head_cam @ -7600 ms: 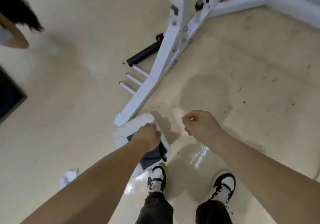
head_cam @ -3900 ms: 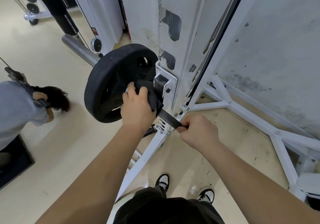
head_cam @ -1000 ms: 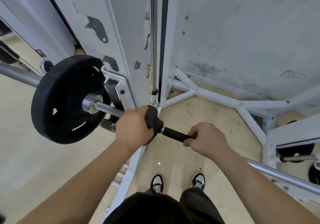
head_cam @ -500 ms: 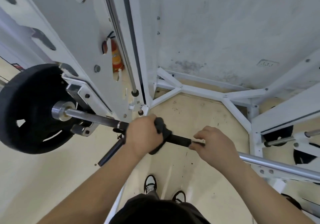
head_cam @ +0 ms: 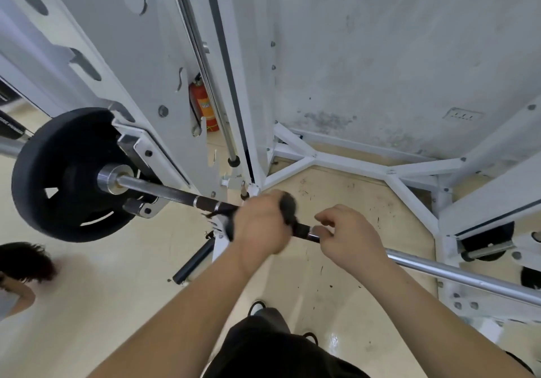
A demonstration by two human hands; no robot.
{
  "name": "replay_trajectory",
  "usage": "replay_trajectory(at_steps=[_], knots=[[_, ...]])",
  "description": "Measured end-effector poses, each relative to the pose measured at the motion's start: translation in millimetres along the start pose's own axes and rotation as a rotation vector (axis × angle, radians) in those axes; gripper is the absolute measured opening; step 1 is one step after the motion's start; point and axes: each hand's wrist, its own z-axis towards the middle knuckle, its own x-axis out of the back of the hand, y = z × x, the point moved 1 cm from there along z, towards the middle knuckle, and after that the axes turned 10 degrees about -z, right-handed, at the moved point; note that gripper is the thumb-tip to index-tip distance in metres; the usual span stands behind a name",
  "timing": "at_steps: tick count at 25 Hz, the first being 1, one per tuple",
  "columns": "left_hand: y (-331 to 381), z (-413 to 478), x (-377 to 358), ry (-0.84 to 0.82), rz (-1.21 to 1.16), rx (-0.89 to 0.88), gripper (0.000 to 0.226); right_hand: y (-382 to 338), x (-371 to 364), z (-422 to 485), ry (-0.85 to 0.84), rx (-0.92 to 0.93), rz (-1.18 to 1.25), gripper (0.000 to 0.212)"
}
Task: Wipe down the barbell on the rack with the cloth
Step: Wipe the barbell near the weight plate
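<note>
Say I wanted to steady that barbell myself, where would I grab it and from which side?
Probably the bare chrome stretch of the barbell, beyond the right hand, taken from above with fingers curled over. It is a thin round bar, open on top there. The other end is crowded by the left hand with its cloth, the weight plate and the rack.

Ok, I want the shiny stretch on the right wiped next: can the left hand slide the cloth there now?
Probably not yet: the right hand holds the barbell right beside the cloth, so the left hand is blocked.
</note>
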Motion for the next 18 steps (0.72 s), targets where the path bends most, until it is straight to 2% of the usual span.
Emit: replay_trajectory(at_steps=[2,4,5,7,9,10,13,15,16,18], knots=[[11,-10,-8,-0.095,-0.089,-0.138,0.018,1,2,1,0.02,-0.034,0.036,0.023],[-19,-2,11,-0.087,-0.11,-0.107,0.024,1,5,0,-0.002,-0.048,0.069,0.027],[-42,3,20,-0.023,-0.058,-0.05,0.027,1,5,-1,-0.014,-0.047,0.09,0.026],[-80,6,32,0.207,0.081,0.129,0.026,0,3,-1,-0.016,-0.05,0.139,0.022],[-83,-2,24,0.372,0.005,0.223,0.023,-8,-2,2,-0.011,-0.057,0.162,0.021],[-72,-8,16,0.368,-0.073,0.165,0.022,-13,-4,5,-0.006,-0.052,0.157,0.021],[-49,-29,-4,0.29,-0.242,-0.194,0.014,-38,-11,20,0.008,-0.008,0.108,0.029],[-65,-40,6,0.253,-0.384,-0.237,0.015,-54,-14,31,-0.017,0.027,0.09,0.03],[-83,-46,15,0.295,-0.484,-0.122,0.016,-64,-16,37,-0.037,0.051,0.078,0.029],[-131,-64,28,0.468,-0.671,0.329,0.018,-83,-24,45,-0.079,0.102,0.048,0.027]])
